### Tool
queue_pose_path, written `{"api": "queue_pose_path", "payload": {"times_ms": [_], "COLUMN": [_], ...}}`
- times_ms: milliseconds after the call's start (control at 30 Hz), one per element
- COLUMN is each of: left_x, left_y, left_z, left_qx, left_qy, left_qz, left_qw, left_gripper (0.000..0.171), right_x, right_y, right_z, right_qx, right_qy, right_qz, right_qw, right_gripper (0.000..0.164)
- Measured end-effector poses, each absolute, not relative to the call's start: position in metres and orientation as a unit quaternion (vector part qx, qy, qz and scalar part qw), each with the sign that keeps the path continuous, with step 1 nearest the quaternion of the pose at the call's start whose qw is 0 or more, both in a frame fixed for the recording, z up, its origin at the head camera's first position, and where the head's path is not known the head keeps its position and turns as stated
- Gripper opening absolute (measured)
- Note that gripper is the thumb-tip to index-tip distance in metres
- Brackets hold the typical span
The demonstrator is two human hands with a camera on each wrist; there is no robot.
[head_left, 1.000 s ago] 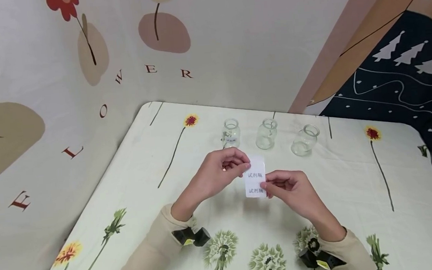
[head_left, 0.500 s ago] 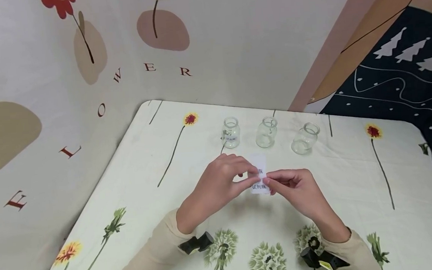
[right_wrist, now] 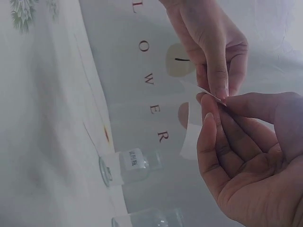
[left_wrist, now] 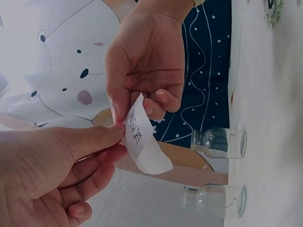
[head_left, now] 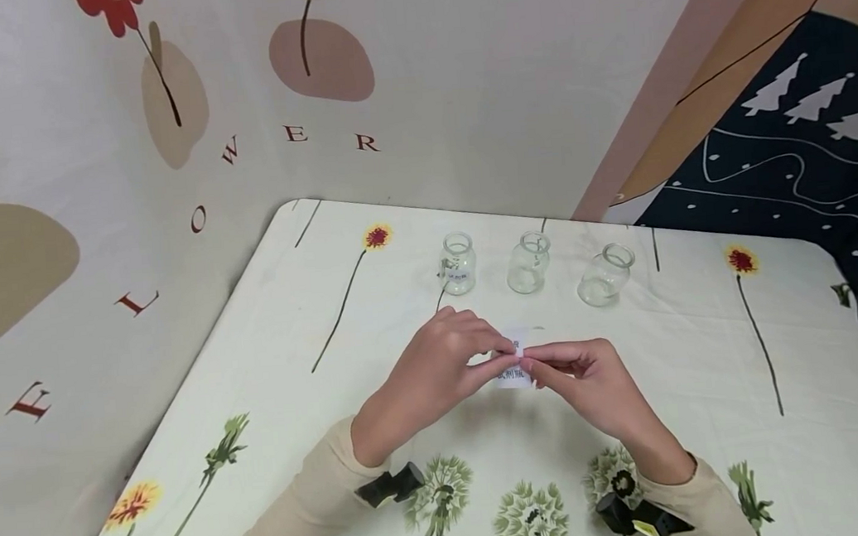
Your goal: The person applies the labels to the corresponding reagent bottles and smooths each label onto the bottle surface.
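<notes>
1 small white label sheet [left_wrist: 146, 150] with dark printed characters is held up between 2 bare hands, off the middle of the flowered table [head_left: 675, 367]. The left hand [head_left: 437, 377] grasps the sheet from the left, thumb against forefinger. The right hand [head_left: 585, 382] pinches it from the right, also with thumb and forefinger. The fingertips of both hands meet close together on the sheet; I cannot tell whether they touch each other. In the left wrist view the sheet bends, its loose end curving away from the fingers.

On the far side of the table, 3 clear glass jars stand upright in a row with gaps between them. The left jar [head_left: 458, 262] wears a white sticker [head_left: 457, 276] with dark characters; the middle jar [head_left: 528, 265] and the right jar [head_left: 604, 279] are see-through.

On the near side, 2 beige sleeves [head_left: 295, 493] reach in, with a black device [head_left: 392, 485] at each wrist. Beyond the table, a pale wall [head_left: 479, 131] carries the letters FLOWER toward the left, and dark cloth [head_left: 759, 174] with white trees hangs on the right.
</notes>
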State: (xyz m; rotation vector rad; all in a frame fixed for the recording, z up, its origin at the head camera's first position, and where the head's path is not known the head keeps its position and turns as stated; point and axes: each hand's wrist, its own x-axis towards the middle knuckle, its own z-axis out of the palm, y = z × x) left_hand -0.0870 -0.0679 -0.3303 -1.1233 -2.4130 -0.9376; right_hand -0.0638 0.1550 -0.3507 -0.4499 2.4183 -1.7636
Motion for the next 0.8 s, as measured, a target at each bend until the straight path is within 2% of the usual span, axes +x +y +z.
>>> {"api": "queue_pose_path", "payload": {"times_ms": [333,633,800], "left_x": [-0.087,-0.090,-0.090], "left_y": [-0.067,-0.067,-0.068], "left_z": [-0.332,-0.337,-0.336], "left_qx": [-0.420,-0.400,-0.393], "left_qy": [-0.847,-0.858,-0.863], "left_qz": [-0.270,-0.249,-0.258], "left_qw": [0.183,0.204,0.184], "left_gripper": [0.005,0.006,0.004], "right_x": [-0.064,-0.067,-0.067], "right_y": [0.153,0.150,0.147], "right_z": [-0.353,-0.360,-0.362], "right_qx": [-0.136,-0.117,-0.115], "right_qy": [0.790,0.787,0.788], "right_qz": [-0.595,-0.603,-0.602], "right_qw": [0.054,0.056,0.056], "right_gripper": [0.013,0.011,0.012]}}
